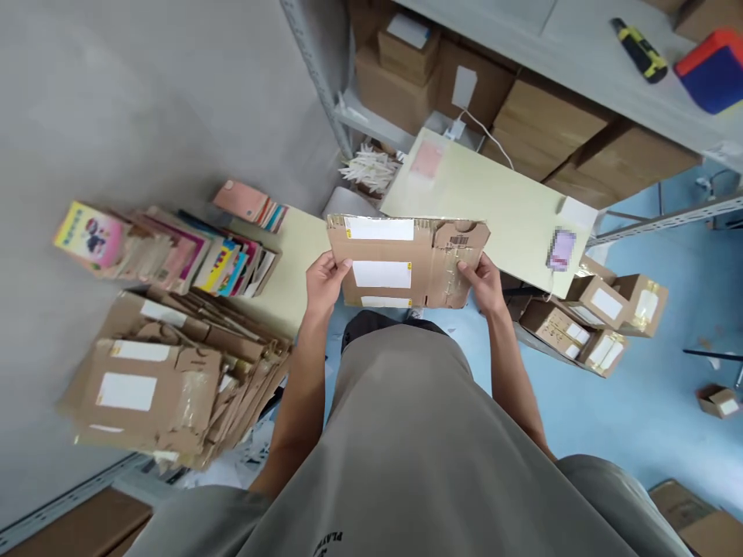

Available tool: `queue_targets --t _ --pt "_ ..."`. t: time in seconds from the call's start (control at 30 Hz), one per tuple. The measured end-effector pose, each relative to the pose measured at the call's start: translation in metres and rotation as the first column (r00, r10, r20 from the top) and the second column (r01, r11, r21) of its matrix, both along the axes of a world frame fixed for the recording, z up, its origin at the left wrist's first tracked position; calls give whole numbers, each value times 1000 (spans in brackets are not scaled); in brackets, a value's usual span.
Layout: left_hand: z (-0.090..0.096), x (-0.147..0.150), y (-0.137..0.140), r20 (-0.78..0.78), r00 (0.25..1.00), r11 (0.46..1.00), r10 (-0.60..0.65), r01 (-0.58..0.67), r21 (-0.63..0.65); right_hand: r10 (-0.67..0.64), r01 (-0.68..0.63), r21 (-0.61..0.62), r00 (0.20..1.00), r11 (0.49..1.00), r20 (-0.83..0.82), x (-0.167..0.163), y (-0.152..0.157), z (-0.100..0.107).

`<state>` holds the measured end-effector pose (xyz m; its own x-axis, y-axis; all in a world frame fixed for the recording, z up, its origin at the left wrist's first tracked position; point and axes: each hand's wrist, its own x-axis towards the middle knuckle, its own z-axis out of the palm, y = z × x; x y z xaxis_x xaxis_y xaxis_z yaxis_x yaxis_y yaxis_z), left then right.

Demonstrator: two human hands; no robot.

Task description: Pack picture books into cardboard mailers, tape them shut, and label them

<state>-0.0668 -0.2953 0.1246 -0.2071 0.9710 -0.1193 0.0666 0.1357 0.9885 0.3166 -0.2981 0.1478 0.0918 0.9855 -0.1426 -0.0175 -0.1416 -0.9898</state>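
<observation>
A flattened cardboard box (pixel 383 251) with white labels and strips of clear tape is held up in front of my body, over the near edge of the pale table (pixel 476 193). My left hand (pixel 326 280) grips its left edge, thumb on the front face. On the opposite side my right hand (pixel 483 282) pinches the right edge, its thumb pressed on the taped part. The fingers behind the cardboard are hidden. To the left leans a stack of similar flattened boxes (pixel 156 387), also bearing white labels.
Rows of books (pixel 191 251) stand at the left. A phone-like blurred item (pixel 562 249) lies on the table's right end. Several small boxes (pixel 607 302) are piled at the right. A shelf (pixel 557 46) overhead holds a yellow-black utility knife (pixel 638 50).
</observation>
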Motion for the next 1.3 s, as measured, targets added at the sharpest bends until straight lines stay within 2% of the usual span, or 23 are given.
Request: queue_targets --t 0.13,0.27,0.47,0.67,0.8,0.87,1.0,1.13,1.3 --pt "2 51 39 41 998 999 -44 44 2 -91 89 46 995 995 42 49 11 -10" --pt "-1 83 80 27 987 987 -161 161 -16 -193 190 52 980 980 54 82 18 -30" --pt "-29 123 147 -33 944 944 -328 329 8 -291 291 26 944 956 154 108 35 -57" --pt "-61 171 211 -57 884 886 -463 463 -24 -287 312 -60 922 948 259 147 62 -52" --pt "-70 199 251 -62 854 855 -517 518 7 -281 307 -57 921 950 270 161 85 -45" --pt "-70 211 268 -45 824 823 -565 566 37 -291 313 -48 921 948 258 160 99 -44" --pt "-66 231 294 -32 747 746 -664 664 42 -284 303 -68 936 951 207 149 124 -41" --pt "-62 239 307 37 777 775 -628 629 -53 -297 319 -149 942 936 155 147 136 -40" --pt "-53 249 305 163 826 793 -540 564 -229 -283 303 -240 952 922 115 168 146 -45"
